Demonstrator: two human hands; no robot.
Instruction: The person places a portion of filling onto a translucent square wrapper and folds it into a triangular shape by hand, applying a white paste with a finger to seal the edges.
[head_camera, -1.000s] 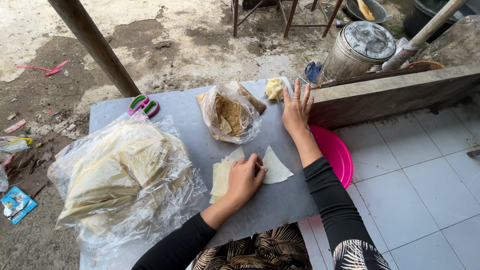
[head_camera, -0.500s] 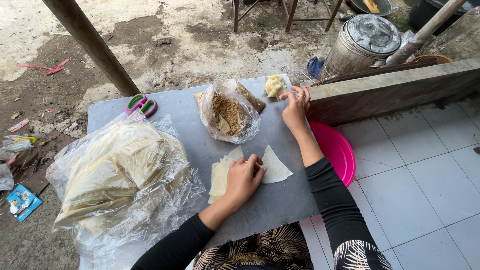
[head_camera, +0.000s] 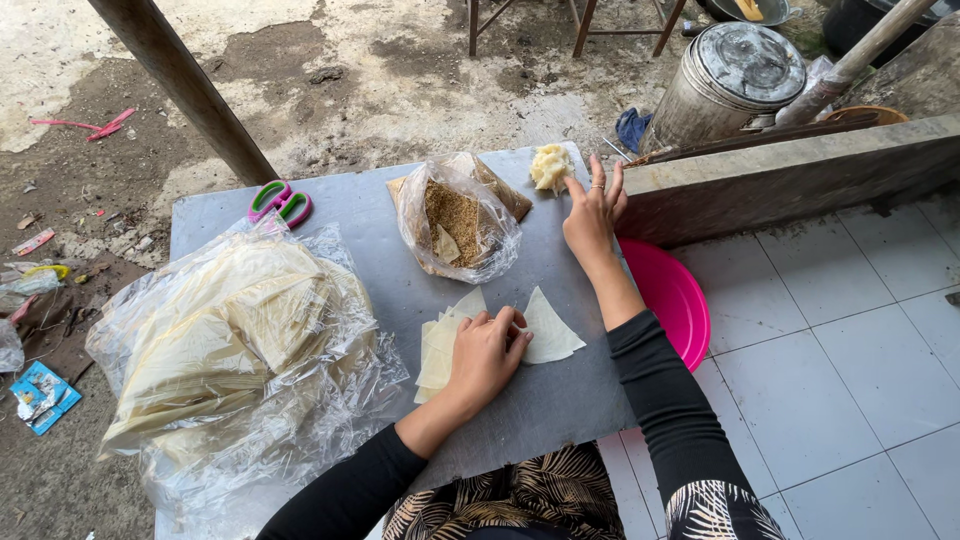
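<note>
1. Left hand lies flat, fingers loosely curled, pressing the small stack of pale triangular pastry wrappers mid grey tabletop.
2. Right hand is open, fingers spread, fingertips beside the pale yellow dough lump at the far edge.
3. Clear plastic bag of brown filling sits between them.

The left hand is pressed flat, palm down, fingers curled slightly forward. The right hand is stretched far ahead, arm extended, fingers spread and raised, nothing held in its grip.
</note>
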